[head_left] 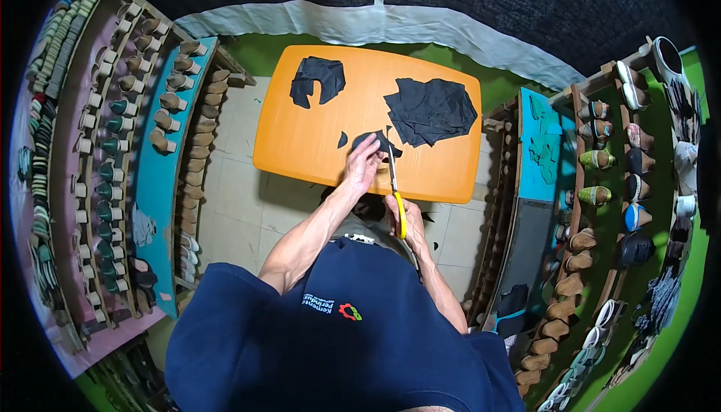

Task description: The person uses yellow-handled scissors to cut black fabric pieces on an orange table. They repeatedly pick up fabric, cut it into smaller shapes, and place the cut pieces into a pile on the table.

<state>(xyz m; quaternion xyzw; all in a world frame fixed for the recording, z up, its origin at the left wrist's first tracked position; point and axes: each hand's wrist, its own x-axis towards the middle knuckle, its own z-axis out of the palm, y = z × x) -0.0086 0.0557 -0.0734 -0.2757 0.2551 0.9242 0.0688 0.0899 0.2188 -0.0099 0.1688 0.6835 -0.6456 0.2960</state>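
Observation:
My left hand pinches a small piece of black fabric over the near edge of an orange table. In my right hand is a pair of scissors with yellow handles, its blades pointing away from me and meeting the right side of the fabric. Whether the blades are parted is too small to tell. A dark scrap lies just left of my left hand. Beyond my hands, a stack of black fabric pieces rests at the right, and cut black fabric with a notch lies at the far left.
Racks of wooden shoe lasts stand to the left. On the right, more shelves hold lasts and shoes, with a blue board beside them. A dark curtain with a white lower band hangs behind the table. Small scraps lie on the tiled floor.

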